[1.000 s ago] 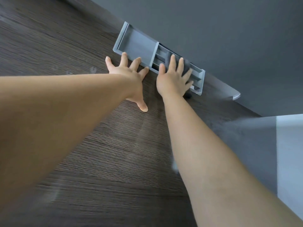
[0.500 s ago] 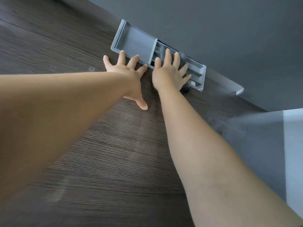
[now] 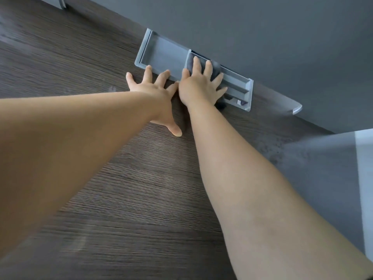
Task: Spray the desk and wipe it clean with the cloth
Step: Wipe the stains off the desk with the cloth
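Right grip (image 3: 198,85) is flat and splayed, fingers straight, pressing the dark cloth (image 3: 215,68) down into the slotted half of the grey cable tray (image 3: 165,55) rather than clutching it. You can see cloth poking out past the fingertips, plus a dark bit by the heel of the hand. Left grip (image 3: 153,87) is also spread flat with nothing in it. It's planted on the tabletop (image 3: 141,188) with its fingertips at the tray's front lip, which looks like bracing for the long reach.

The tray sits sunk in the back of the tabletop, right up against the dark panel (image 3: 262,37). No spray bottle anywhere in view.

My take on doing this bit well: those slots will hold dust, so I'd bunch the cloth under the fingertips and run it along each channel toward the open end. A flat palm would just skate over the ridges. Keep the other hand down for balance, then do the plain compartment on the left side too.

Versus a second ago, the right grip has slid deeper into the tray, closer to its back wall. More cloth shows around the fingers now. The left one has basically stayed put at the lip.
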Available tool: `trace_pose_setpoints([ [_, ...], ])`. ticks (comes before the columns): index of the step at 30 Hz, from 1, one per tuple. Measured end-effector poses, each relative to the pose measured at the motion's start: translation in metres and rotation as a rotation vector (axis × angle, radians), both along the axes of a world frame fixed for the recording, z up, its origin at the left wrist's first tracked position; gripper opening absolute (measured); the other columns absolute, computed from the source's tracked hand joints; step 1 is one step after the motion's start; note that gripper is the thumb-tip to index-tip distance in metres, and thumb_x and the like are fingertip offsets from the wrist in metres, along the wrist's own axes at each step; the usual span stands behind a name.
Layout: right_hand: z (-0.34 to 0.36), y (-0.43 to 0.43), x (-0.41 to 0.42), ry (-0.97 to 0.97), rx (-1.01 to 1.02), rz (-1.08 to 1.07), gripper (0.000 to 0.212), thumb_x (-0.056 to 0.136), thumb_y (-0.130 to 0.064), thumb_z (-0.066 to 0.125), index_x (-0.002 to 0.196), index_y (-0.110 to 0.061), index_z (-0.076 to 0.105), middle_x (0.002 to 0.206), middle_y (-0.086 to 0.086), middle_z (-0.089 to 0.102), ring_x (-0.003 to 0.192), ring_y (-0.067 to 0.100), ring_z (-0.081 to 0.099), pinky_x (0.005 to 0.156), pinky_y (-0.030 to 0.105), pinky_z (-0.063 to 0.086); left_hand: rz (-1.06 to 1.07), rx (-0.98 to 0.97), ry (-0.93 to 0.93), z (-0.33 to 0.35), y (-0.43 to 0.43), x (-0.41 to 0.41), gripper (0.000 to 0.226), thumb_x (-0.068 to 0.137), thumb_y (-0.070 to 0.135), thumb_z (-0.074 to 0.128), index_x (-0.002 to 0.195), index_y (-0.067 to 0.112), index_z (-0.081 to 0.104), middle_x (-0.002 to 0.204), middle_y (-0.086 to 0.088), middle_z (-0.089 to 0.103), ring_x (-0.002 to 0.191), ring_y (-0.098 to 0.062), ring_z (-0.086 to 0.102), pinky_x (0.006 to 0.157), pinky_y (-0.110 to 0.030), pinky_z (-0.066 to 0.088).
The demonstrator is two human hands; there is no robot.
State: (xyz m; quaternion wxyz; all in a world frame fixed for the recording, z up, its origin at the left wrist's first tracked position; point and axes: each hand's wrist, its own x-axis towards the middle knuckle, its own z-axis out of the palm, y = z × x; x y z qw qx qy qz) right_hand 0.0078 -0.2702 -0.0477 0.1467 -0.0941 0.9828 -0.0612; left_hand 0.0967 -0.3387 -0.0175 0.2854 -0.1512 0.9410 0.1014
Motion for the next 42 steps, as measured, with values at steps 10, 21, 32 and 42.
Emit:
trace_pose_setpoints([
  [10,0.0,0.029,-0.013,0.019,0.05,-0.085,0.049,0.101,-0.047,0.016,0.149,-0.043,0.008,0.16,-0.007,-0.002,0.145,0.035,-0.007,0.113,0.061,-0.004,-0.002,-0.007,-0.013,0.002,0.001,-0.001,0.131,0.05,0.081,0.065,0.148,0.037,-0.01,0.157,0.007,-0.016,0.142,-0.032,-0.02,0.11,-0.067,0.003],
  [21,-0.003,0.09,-0.022,0.088,0.061,-0.121,0.051,0.1,-0.05,0.017,0.15,-0.042,0.007,0.16,-0.011,-0.004,0.146,0.031,-0.003,0.116,0.054,-0.001,-0.01,0.015,0.024,-0.003,-0.002,0.003,0.131,0.049,0.082,0.065,0.148,0.038,-0.009,0.156,0.008,-0.018,0.142,-0.031,-0.021,0.11,-0.066,0.0],
  [32,-0.003,0.134,-0.008,0.125,0.042,-0.034,0.053,0.1,-0.052,0.017,0.15,-0.04,0.006,0.16,-0.011,-0.005,0.146,0.03,-0.002,0.117,0.052,0.002,-0.028,0.039,0.067,0.008,0.038,0.008,0.084,0.081,0.028,0.061,0.149,0.024,0.012,0.157,-0.003,-0.012,0.144,-0.032,-0.007,0.117,-0.052,0.009],
  [42,-0.003,0.145,-0.016,0.09,0.063,-0.108,0.054,0.1,-0.052,0.016,0.15,-0.04,0.003,0.16,-0.008,-0.009,0.146,0.031,-0.001,0.117,0.052,0.002,-0.112,-0.012,-0.071,0.009,0.066,0.01,0.119,0.068,0.07,0.063,0.149,0.025,-0.013,0.156,-0.006,-0.019,0.143,-0.036,-0.015,0.112,-0.063,0.009],
])
